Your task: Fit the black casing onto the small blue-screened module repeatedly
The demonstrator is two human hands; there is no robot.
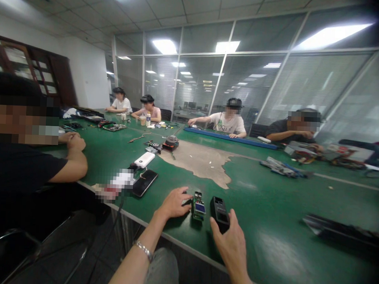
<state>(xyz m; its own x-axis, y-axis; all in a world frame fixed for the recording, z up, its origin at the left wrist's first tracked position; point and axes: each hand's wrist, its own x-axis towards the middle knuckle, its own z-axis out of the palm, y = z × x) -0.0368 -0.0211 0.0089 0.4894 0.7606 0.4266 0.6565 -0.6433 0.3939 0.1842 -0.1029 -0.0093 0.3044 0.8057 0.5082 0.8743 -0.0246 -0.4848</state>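
Observation:
My left hand (175,203) rests low over the green table with its fingers spread, the tips right beside the left edge of a circuit board (199,209). That board is narrow, lies lengthwise away from me, and carries a small blue display. To its right is a long black plastic casing (218,208) with rectangular cut-outs. My right hand (234,238) grips the near end of the casing, thumb on its left side and fingers on its right. Whether the left fingertips touch the board, I cannot tell.
A black smartphone (145,183) and a white power bank (144,160) lie left of my hands. Farther off stand a red-and-black device (170,143) and a long blue bar (229,137). Gloves (281,167) and a dark long part (342,232) lie right. Several people sit around the table.

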